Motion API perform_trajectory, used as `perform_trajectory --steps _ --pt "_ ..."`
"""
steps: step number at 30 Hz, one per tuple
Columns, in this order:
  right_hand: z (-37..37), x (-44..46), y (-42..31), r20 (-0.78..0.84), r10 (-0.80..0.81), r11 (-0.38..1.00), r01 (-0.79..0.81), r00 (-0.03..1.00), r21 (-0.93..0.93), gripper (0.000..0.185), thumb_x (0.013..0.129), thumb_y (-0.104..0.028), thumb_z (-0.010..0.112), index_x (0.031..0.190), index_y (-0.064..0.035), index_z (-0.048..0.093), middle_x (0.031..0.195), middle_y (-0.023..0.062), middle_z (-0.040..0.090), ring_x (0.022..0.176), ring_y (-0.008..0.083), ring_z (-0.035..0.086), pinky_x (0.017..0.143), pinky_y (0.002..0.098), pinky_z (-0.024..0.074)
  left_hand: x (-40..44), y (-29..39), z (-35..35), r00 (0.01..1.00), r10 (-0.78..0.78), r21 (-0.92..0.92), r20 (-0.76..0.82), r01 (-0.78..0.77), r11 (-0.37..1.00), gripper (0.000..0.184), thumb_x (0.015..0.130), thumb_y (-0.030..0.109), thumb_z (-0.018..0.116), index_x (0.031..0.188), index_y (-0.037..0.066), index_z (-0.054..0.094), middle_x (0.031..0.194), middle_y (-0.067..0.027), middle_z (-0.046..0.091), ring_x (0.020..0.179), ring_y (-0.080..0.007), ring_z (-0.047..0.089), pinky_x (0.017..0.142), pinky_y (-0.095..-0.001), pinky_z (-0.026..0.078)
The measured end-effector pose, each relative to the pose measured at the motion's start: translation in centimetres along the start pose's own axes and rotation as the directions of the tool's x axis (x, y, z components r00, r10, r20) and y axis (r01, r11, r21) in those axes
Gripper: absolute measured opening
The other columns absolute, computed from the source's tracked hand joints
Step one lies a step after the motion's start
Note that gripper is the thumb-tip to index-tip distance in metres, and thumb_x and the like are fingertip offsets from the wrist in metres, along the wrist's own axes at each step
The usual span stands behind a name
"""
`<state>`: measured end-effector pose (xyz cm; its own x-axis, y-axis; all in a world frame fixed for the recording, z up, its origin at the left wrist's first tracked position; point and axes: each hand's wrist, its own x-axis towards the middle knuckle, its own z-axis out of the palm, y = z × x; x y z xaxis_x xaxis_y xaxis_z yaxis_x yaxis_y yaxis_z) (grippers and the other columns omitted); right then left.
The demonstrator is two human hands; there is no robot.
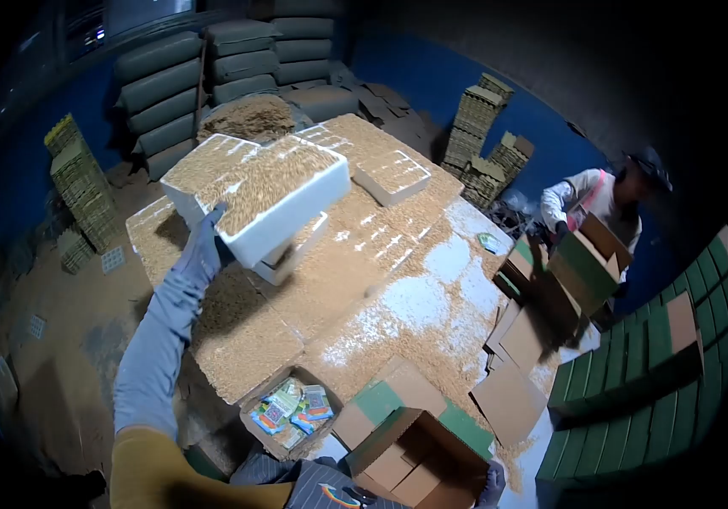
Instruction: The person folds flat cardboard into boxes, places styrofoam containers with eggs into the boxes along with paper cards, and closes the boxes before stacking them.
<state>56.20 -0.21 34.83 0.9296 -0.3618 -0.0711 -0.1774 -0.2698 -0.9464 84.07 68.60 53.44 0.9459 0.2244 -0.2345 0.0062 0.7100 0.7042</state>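
My left hand (pixel 203 248), in a dark glove, grips the near left end of a white foam box (pixel 296 216) filled with tan husk-like material. The foam box is raised and tilted above other filled foam boxes on the table. An open green and brown cardboard box (pixel 419 454) stands close to my body, its flaps spread and its visible inside bare. At its right edge is my right hand (pixel 492 485), gloved and partly cut off by the frame, with fingers closed on the cardboard. Left of that carton, a smaller box (pixel 249 416) contains several colourful printed packets (pixel 294 409).
Husk covers much of the white table (pixel 415 301). A co-worker (pixel 605 199) handles another carton (pixel 588 267) at the right, near flat cardboard pieces (pixel 508 403). Green cartons (pixel 635 382) line the right side. Egg-tray stacks (pixel 84 182) and grey sacks (pixel 160 85) stand behind.
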Motion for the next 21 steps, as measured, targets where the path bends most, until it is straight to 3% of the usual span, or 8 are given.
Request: perform_trajectory --steps 3,6,10,11,14,17,19,21 --pt "0.3 0.1 -0.8 0.034 -0.065 0.995 0.062 0.997 0.077 0.027 0.098 -0.022 0.051 0.108 0.0 0.063 0.094 0.0074 0.066 0.085 0.0176 0.06 0.08 0.0311 0.0476 -5.7 -6.1 5.1 0.931 -0.235 0.051 0.28 0.23 0.972 0.049 0.098 0.028 0.05 0.137 -0.002 0.04 0.131 -0.02 0.054 0.116 -0.0291 0.057 0.103 -0.0402 0.046" --pt "-0.2 1.9 -3.0 0.115 0.007 0.995 -0.018 0.993 0.095 0.027 0.097 -0.022 0.051 0.107 -0.0003 0.063 0.093 0.0072 0.066 0.085 0.0171 0.06 0.079 0.0306 0.0476 -9.9 -14.3 10.7 0.808 -0.49 0.307 0.326 0.4 0.863 0.05 0.098 0.026 0.053 0.135 -0.005 0.04 0.123 -0.0159 0.059 0.114 -0.0224 0.059 0.096 -0.0333 0.052" --pt "-1.6 2.6 -4.7 0.161 0.07 0.989 -0.089 0.984 0.115 0.027 0.097 -0.022 0.051 0.107 -0.0008 0.064 0.091 0.007 0.066 0.084 0.0164 0.06 0.077 0.0299 0.0475 -15.5 -27.9 13.8 0.614 -0.524 0.455 0.591 0.283 0.845 0.068 0.094 0.022 0.06 0.149 0.008 0.023 0.139 -0.0157 0.044 0.126 -0.0243 0.047 0.102 -0.0386 0.046" --pt "-1.8 2.5 -4.7 0.161 0.079 0.988 -0.098 0.984 0.118 0.027 0.097 -0.022 0.05 0.106 -0.0009 0.064 0.091 0.007 0.066 0.084 0.0162 0.06 0.077 0.0298 0.0475 -17.9 -29.0 15.5 0.598 -0.58 0.464 0.553 0.357 0.81 0.072 0.093 0.024 0.061 0.15 0.007 0.02 0.142 -0.0162 0.041 0.131 -0.0244 0.042 0.106 -0.0388 0.041" --pt "-1.4 2.2 -3.8 0.151 0.086 0.987 -0.104 0.985 0.121 0.027 0.097 -0.022 0.05 0.106 -0.0012 0.065 0.09 0.0068 0.065 0.084 0.0157 0.059 0.076 0.0293 0.0475 -20.4 -32.3 15.1 0.593 -0.542 0.7 0.595 -0.051 0.712 0.086 0.092 0.031 0.062 0.153 0.004 0.008 0.151 -0.0168 0.03 0.138 -0.0227 0.031 0.114 -0.0345 0.024" --pt "-0.6 2.3 -2.5 0.127 0.075 0.991 -0.088 0.989 0.097 0.027 0.096 -0.023 0.05 0.105 -0.0015 0.065 0.089 0.0067 0.065 0.084 0.0151 0.059 0.075 0.0288 0.0475 -21.2 -30.9 12.5 0.494 -0.678 0.608 0.544 0.325 0.724 0.081 0.093 0.026 0.061 0.154 0.009 0.011 0.146 -0.015 0.039 0.128 -0.0226 0.044 0.106 -0.037 0.038" --pt "0.2 2.1 -1.5 0.099 0.039 0.997 -0.045 0.994 0.061 0.027 0.096 -0.023 0.05 0.105 -0.0017 0.065 0.088 0.0066 0.065 0.083 0.0148 0.059 0.074 0.0285 0.0474 -21.2 -27.4 11.2 0.478 -0.795 0.707 0.374 0.408 0.578 0.08 0.092 0.03 0.064 0.15 0.004 0.017 0.14 -0.0155 0.044 0.125 -0.0223 0.045 0.103 -0.0343 0.04" --pt "1.5 1.6 -0.6 0.053 -0.008 1.0 0.009 0.999 -0.017 0.027 0.096 -0.023 0.05 0.104 -0.0019 0.066 0.088 0.0065 0.065 0.083 0.0144 0.059 0.073 0.0281 0.0474 -20.9 -25.9 10.3 0.484 -0.784 0.779 0.388 0.283 0.56 0.083 0.092 0.028 0.064 0.152 0.005 0.012 0.143 -0.016 0.041 0.128 -0.0226 0.043 0.106 -0.0348 0.037"
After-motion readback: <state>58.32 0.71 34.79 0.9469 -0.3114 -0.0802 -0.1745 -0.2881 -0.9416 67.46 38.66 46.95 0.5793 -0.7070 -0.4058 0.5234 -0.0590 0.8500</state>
